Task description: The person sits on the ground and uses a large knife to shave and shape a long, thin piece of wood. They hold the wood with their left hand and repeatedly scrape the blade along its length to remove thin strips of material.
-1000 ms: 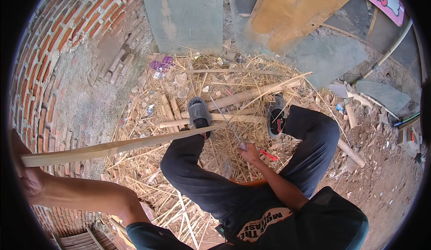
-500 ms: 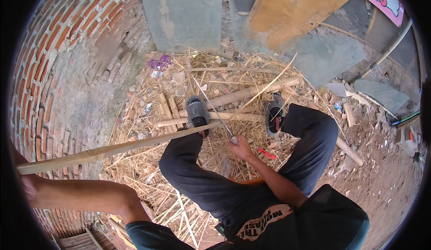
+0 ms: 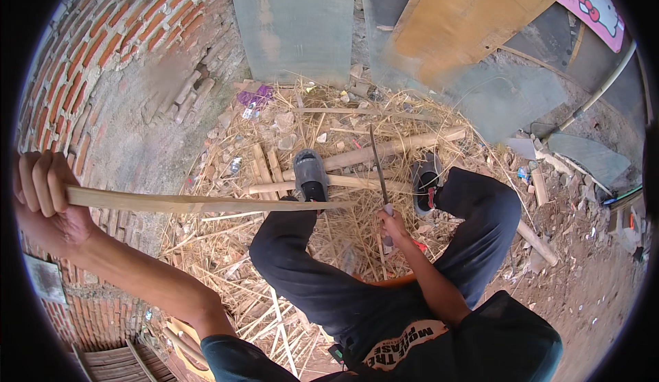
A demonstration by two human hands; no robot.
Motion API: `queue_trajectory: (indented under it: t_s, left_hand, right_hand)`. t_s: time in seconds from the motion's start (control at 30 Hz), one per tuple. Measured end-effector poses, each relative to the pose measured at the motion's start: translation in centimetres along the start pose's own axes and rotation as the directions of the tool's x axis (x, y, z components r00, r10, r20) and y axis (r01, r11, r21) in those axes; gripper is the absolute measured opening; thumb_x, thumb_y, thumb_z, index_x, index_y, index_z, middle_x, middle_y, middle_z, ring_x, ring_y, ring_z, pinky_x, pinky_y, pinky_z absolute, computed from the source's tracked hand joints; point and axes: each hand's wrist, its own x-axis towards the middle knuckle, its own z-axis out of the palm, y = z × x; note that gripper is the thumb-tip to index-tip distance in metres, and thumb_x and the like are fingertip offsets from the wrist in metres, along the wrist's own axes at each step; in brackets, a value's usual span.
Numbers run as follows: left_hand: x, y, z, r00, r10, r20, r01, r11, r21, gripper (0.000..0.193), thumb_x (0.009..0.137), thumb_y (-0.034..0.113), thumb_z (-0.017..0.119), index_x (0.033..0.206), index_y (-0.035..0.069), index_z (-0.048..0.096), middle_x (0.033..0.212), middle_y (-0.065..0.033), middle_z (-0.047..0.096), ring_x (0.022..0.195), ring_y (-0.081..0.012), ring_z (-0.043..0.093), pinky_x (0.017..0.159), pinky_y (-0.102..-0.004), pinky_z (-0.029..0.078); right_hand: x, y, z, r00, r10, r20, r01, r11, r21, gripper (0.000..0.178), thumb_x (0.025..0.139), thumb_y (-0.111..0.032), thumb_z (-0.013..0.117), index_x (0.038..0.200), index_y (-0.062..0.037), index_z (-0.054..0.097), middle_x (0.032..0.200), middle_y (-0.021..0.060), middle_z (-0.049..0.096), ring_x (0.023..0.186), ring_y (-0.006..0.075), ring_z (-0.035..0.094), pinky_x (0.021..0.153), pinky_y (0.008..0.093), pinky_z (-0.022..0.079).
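Note:
At the far left, my left hand is closed around the end of a long, pale bamboo strip. The strip runs nearly level to the right, over my left knee, and narrows to a tip in front of me. My right hand grips the pale handle of a long-bladed knife between my knees. Its narrow blade points away from me, just right of the strip's tip and apart from it. Below lie heaps of bamboo shavings, and a small red object shows partly beside my right hand.
Two thick bamboo poles lie across the litter near my sandals. A brick wall rises on the left. Grey and brown boards lean at the back. Bare dirt with rubble stretches on the right.
My left hand has come up and further into view, and the bamboo strip has swung from slanting to nearly level. The knife has moved right, its blade turning from left-leaning to almost straight ahead.

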Motion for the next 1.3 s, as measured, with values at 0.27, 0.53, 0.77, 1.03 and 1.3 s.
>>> queue_trajectory:
  t_s: [0.27,0.53,0.77,1.03,1.3]
  left_hand:
    - [0.6,-21.1,5.3,0.984,-0.111,-0.140,0.106,0.993,-0.046,0.064,0.097,0.071,0.033,0.070,0.014,0.036,0.047,0.0065,0.022,0.033,-0.0057,0.023,0.031,-0.0213,0.020]
    - [-0.7,-27.6,4.6,0.891,0.000,0.453,0.212,0.884,-0.417,0.073,0.086,0.074,0.055,0.058,0.007,0.050,0.054,0.0004,0.049,0.052,-0.0135,0.063,0.045,-0.0191,0.050]
    - [-0.7,-28.2,5.1,0.911,0.010,0.412,0.172,0.899,-0.402,0.063,0.080,0.074,0.066,0.086,0.012,0.056,0.055,0.0033,0.057,0.049,-0.0083,0.059,0.047,-0.0197,0.044]
    - [0.3,-28.2,4.5,0.816,0.065,0.574,0.283,0.822,-0.495,0.044,0.091,0.056,0.070,0.089,0.014,0.056,0.043,0.0044,0.051,0.034,-0.0039,0.046,0.043,-0.0195,0.037]
    - [0.9,-26.2,6.3,0.975,-0.049,0.215,0.097,0.971,-0.220,0.026,0.096,0.035,0.057,0.104,0.011,0.052,0.062,0.0014,0.048,0.049,-0.0089,0.047,0.051,-0.0286,0.040]
  right_hand:
    - [-6.6,-9.1,0.6,0.990,-0.110,0.093,0.090,0.976,0.199,0.055,0.102,-0.061,0.042,0.095,-0.0078,0.052,0.052,-0.0028,0.031,0.038,0.0091,0.027,0.040,0.0262,0.027]
    - [-12.4,-12.6,1.6,0.911,-0.265,0.315,0.188,0.949,0.254,0.054,0.105,-0.057,0.036,0.091,-0.0071,0.051,0.049,-0.0002,0.034,0.035,0.0095,0.031,0.038,0.0265,0.029]
    - [-14.9,-12.0,2.4,0.893,-0.232,0.385,0.120,0.949,0.292,0.050,0.105,-0.052,0.038,0.089,-0.0058,0.050,0.049,0.0007,0.035,0.035,0.0101,0.030,0.037,0.0269,0.029]
    - [-16.6,-12.5,3.6,0.853,-0.214,0.476,0.085,0.957,0.277,0.051,0.101,-0.056,0.039,0.089,-0.0069,0.047,0.048,0.0002,0.034,0.034,0.0108,0.029,0.038,0.0270,0.029]
    - [-17.3,-13.1,4.1,0.831,-0.227,0.507,0.099,0.958,0.268,0.048,0.102,-0.050,0.039,0.090,-0.0054,0.049,0.048,0.0011,0.037,0.034,0.0094,0.032,0.035,0.0264,0.027]
